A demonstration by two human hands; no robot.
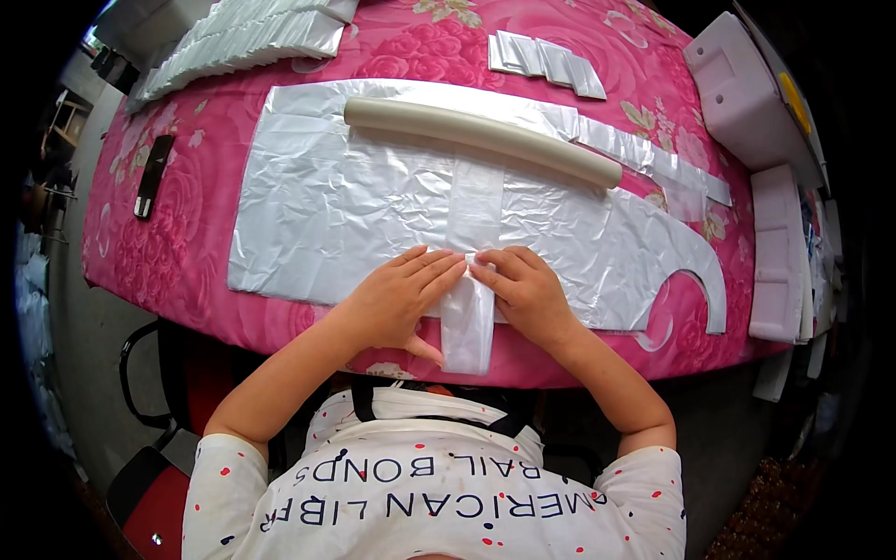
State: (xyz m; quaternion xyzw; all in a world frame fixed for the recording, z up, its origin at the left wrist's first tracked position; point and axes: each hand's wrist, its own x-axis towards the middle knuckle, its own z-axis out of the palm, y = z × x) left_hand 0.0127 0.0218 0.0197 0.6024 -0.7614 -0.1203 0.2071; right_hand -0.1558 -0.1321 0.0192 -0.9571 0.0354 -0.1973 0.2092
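A stack of thin white plastic aprons (308,205) lies flat, with neck straps and a curved cutout at its right end. Over its near edge, a narrow folded plastic apron (467,327) hangs toward me. My left hand (401,294) lies with straight fingers along the strip's left side, fingertips at its upper fold, thumb spread apart lower down. At the same fold, my right hand (525,287) has bent fingers and thumb pinching the plastic. Both hands' fingertips nearly meet. A long beige tube (481,140) rests across the stack beyond my hands.
The table wears a pink floral cloth (177,252). Folded white packets (546,63) lie at the far side, and a large pile of them (243,47) at far left. A black phone-like object (153,177) is on the left. White foam boxes (747,93) stand at the right edge.
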